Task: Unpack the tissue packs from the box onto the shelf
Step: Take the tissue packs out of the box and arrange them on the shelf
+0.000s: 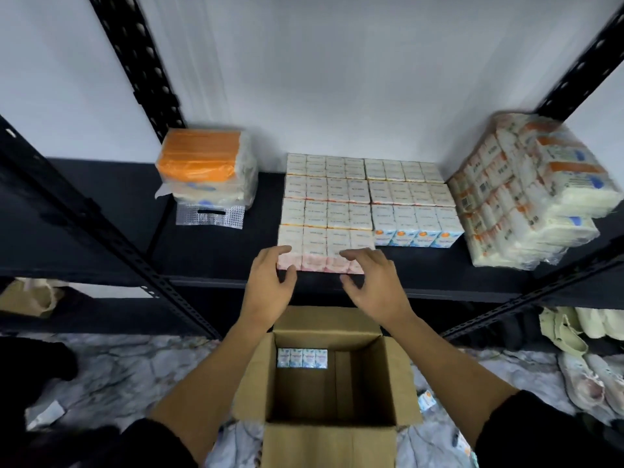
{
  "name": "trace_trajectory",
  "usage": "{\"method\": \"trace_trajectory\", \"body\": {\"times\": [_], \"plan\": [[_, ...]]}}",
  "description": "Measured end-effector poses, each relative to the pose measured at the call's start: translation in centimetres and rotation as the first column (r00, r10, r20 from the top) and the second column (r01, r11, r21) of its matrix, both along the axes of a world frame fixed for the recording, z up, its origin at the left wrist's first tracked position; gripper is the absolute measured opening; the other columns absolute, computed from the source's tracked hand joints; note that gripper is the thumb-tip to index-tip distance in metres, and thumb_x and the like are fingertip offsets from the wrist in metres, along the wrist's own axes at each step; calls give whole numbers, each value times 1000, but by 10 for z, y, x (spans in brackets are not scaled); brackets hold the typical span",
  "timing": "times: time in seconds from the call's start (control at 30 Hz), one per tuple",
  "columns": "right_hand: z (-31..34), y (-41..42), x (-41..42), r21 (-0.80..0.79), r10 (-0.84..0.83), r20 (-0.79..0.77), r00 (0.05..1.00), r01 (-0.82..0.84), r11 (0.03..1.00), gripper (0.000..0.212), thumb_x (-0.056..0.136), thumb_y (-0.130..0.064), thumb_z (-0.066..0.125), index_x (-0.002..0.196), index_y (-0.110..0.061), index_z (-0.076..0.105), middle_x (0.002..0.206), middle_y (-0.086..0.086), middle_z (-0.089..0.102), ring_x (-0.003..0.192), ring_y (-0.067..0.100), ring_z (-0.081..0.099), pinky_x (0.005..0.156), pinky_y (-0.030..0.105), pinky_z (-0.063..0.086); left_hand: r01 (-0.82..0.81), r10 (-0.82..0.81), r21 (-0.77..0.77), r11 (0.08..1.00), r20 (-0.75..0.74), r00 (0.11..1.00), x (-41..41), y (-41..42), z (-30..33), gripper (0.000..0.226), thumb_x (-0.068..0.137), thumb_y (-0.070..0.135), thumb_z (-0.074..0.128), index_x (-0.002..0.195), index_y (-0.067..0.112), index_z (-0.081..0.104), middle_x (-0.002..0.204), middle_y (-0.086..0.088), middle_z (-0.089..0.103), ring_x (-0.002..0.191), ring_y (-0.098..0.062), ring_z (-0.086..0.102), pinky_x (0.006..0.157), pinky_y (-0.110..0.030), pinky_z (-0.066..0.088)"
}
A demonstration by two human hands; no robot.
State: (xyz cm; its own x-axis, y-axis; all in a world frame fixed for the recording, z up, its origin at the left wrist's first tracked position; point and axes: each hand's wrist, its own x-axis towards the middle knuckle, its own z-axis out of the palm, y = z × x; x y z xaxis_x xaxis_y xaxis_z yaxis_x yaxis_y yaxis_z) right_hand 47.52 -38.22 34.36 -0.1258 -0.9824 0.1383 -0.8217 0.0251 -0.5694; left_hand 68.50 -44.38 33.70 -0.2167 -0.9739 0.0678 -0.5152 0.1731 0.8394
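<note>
White tissue packs (pixel 364 194) lie in close rows on the black shelf (pixel 209 251). The front left row (pixel 324 244) has pink sides. My left hand (pixel 270 282) and my right hand (pixel 374 282) hover at this row's front edge, fingers loosely spread, holding nothing. The left fingertips touch or nearly touch the row's left corner. Below my forearms stands an open cardboard box (pixel 378 376) on the floor. One row of blue tissue packs (pixel 302 358) lies in its far left corner.
An orange-topped wrapped bundle (pixel 202 167) sits at the shelf's left back. A large wrapped stack of tissue bundles (pixel 526 194) fills the right end. Black perforated uprights (pixel 135 59) frame the shelf. Shoes (pixel 587 380) and a loose pack (pixel 426 400) lie on the marbled floor.
</note>
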Motion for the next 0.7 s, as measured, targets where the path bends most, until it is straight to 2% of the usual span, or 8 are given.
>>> {"method": "trace_trajectory", "body": {"times": [0.1, 0.23, 0.33, 0.37, 0.47, 0.6, 0.7], "plan": [[-28, 20, 6, 62, 120, 48, 992, -123, 990, 39, 88, -25, 68, 127, -25, 62, 116, -6, 64, 111, 15, 57, 97, 41, 48, -65, 65, 3, 998, 8, 998, 8, 32, -28, 30, 92, 13, 60, 121, 19, 59, 116, 4, 56, 107, -12, 54, 94, -33, 49], [-87, 48, 6, 207, 249, 28, 968, -249, 946, 40, 90, -30, 64, 130, -32, 57, 120, -11, 62, 111, 11, 56, 93, 39, 50, -130, 119, 124, 984, 90, 989, 22, 77, -87, 28, 93, 12, 58, 120, 18, 60, 116, 2, 57, 107, -14, 54, 91, -30, 46], [-138, 66, 8, 335, 284, 38, 958, -280, 900, 44, 90, -28, 66, 133, -28, 55, 121, -7, 65, 94, 8, 60, 84, 27, 46, -169, 133, 219, 961, 171, 976, 35, 104, -136, 27, 92, 13, 58, 118, 20, 60, 117, 0, 58, 105, -15, 55, 86, -27, 42], [-155, 71, 9, 380, 290, 29, 956, -279, 882, 45, 90, -30, 66, 134, -29, 54, 122, -7, 64, 95, 8, 60, 83, 27, 47, -189, 145, 240, 952, 189, 971, 39, 110, -152, 25, 93, 14, 59, 117, 20, 61, 117, -1, 59, 105, -17, 57, 87, -28, 44], [-214, 77, 14, 472, 331, 4, 943, -294, 831, 51, 88, -34, 68, 136, -31, 50, 129, -5, 62, 117, 16, 58, 98, 36, 48, -232, 177, 282, 931, 208, 962, 47, 123, -199, 22, 92, 14, 61, 113, 16, 64, 114, -4, 62, 102, -24, 60, 88, -35, 48], [-301, 73, 19, 535, 350, -42, 936, -274, 799, 58, 90, -41, 67, 142, -31, 45, 138, -3, 57, 124, 18, 54, 106, 38, 45, -238, 142, 324, 915, 294, 945, 57, 127, -276, 28, 90, 16, 59, 118, 19, 61, 118, -4, 60, 104, -25, 60, 86, -42, 51], [-379, 66, 24, 559, 381, -105, 919, -262, 787, 60, 90, -43, 65, 144, -29, 44, 144, -1, 51, 133, 20, 47, 111, 42, 39, -165, 86, 225, 960, 325, 942, 54, 122, -336, 30, 87, 14, 56, 116, 18, 58, 117, -9, 61, 110, -32, 59, 90, -44, 51]]}}
